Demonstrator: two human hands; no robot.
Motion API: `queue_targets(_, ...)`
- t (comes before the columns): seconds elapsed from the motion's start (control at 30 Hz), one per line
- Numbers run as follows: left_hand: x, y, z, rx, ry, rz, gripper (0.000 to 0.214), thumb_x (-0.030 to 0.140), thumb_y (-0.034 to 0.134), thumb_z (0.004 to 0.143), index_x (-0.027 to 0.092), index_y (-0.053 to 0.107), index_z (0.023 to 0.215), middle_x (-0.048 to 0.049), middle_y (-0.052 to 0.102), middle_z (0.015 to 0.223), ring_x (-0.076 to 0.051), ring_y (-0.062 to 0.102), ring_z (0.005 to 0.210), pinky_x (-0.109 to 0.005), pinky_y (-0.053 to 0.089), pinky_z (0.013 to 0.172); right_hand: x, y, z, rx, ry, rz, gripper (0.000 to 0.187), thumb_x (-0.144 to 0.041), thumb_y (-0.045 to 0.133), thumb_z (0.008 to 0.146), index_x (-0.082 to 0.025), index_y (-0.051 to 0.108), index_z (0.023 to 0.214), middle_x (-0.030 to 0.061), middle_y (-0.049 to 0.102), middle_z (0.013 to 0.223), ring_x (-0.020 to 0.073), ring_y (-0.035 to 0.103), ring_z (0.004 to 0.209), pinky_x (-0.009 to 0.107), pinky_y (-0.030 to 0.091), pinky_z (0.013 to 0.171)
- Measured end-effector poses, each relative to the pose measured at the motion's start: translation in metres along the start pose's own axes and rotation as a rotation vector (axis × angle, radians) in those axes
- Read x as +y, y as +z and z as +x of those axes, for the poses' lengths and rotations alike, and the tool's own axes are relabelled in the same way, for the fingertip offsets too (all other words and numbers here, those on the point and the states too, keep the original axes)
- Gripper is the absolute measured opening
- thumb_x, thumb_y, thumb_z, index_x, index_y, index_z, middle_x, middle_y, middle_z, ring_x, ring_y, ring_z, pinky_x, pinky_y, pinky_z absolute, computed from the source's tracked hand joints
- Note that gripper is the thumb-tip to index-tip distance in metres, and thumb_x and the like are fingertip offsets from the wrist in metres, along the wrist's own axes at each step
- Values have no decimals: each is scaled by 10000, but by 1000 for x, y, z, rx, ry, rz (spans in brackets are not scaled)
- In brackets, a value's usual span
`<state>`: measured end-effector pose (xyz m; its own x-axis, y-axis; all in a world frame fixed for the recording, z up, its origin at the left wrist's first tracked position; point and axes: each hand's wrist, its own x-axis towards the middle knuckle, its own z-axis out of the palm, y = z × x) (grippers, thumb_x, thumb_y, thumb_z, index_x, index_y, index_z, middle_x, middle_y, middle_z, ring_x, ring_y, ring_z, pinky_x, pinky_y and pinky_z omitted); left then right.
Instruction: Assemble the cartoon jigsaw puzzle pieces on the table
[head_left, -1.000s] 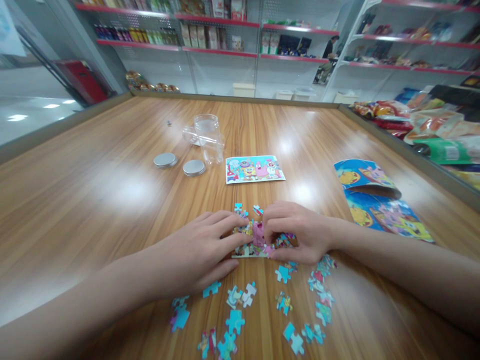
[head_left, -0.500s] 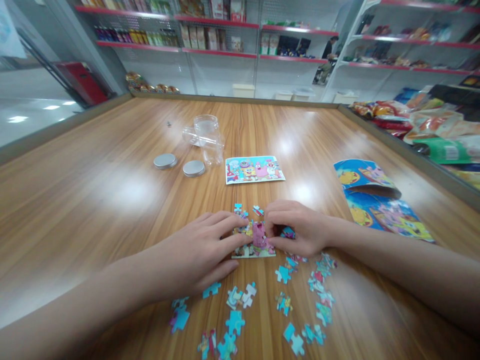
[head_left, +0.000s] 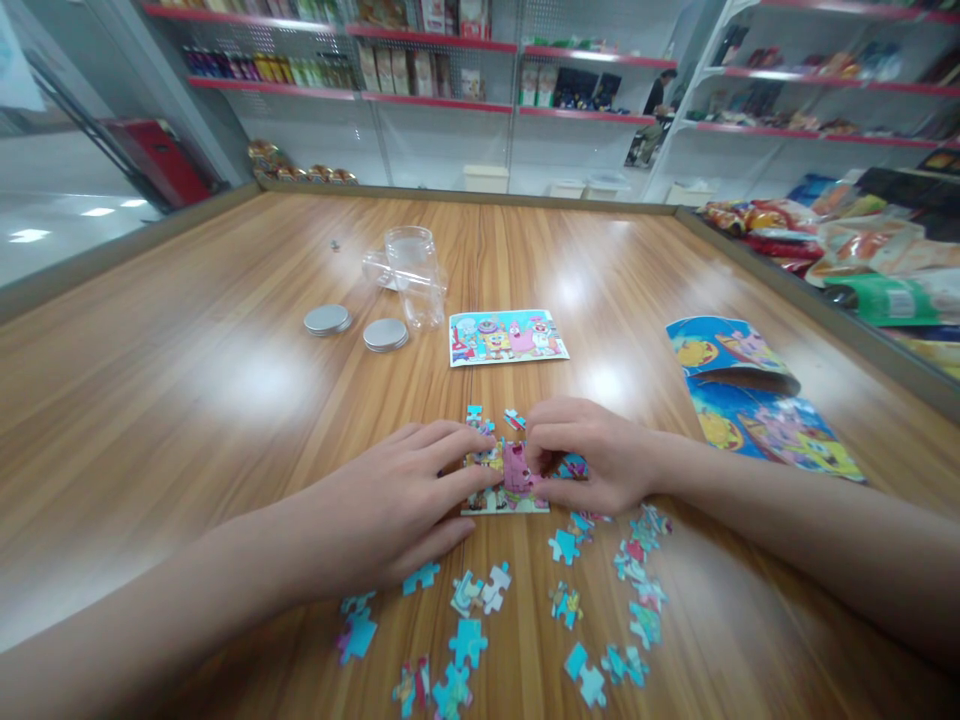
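A partly joined jigsaw puzzle (head_left: 517,478) with yellow and pink cartoon figures lies flat on the wooden table. My left hand (head_left: 409,500) rests palm down at its left side, fingers stretched out and the fingertips touching the joined pieces. At the right edge, my right hand (head_left: 592,460) has its fingers curled and pinched on a pink puzzle piece (head_left: 534,482), mostly hidden by the fingers. Loose puzzle pieces (head_left: 469,642) are scattered below both hands, and others (head_left: 646,590) lie below the right wrist. A small piece (head_left: 514,419) sits just above the joined part.
Beyond the puzzle lies a picture card (head_left: 508,338) with the cartoon figures. Clear plastic jars (head_left: 412,270) and silver lids (head_left: 385,334) stand at the back left. A blue printed sleeve (head_left: 765,420) lies right. Snack packs (head_left: 870,250) border the table's right edge; shelves (head_left: 442,105) stand behind.
Both hands keep nearly the same place on the puzzle. The whole view has shifted very slightly; no piece has visibly been moved.
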<state>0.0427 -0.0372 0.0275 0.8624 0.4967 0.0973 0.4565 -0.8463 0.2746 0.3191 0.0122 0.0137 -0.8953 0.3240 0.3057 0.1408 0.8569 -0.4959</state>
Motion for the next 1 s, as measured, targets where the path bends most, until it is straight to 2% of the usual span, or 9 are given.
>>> queue_targets(0.37,0,0,-1,-17,4,31,508,258,549,999,274,449,1497,-124,496,1478,-320,511,1326,-552,505,1078,-1,2,1,43,27,-71,203,-323,599,960,-169,578,828,20,596,758,139,522,708,275,379,662)
queue_targets(0.6,0,1,-2,-7,5,22,555,111,452,975,258,432,1510,-119,485,1490,-305,488,1357,-546,495,1095,1,4,2,25,43,-90,288,-387,573,995,-173,557,804,10,563,737,134,499,697,277,357,654)
queue_targets(0.77,-1,1,-2,24,15,16,545,121,469,977,264,446,1502,-106,500,1477,-288,500,1348,-518,494,1109,1,3,2,33,38,-68,270,-379,591,989,-170,567,820,12,572,743,134,505,696,274,355,651)
queue_targets(1.0,-1,2,-1,-1,9,21,534,139,457,995,269,432,1513,-112,491,1485,-291,490,1358,-532,491,1106,2,2,1,29,20,-69,243,-352,602,975,-172,566,815,9,572,746,137,508,710,274,369,669)
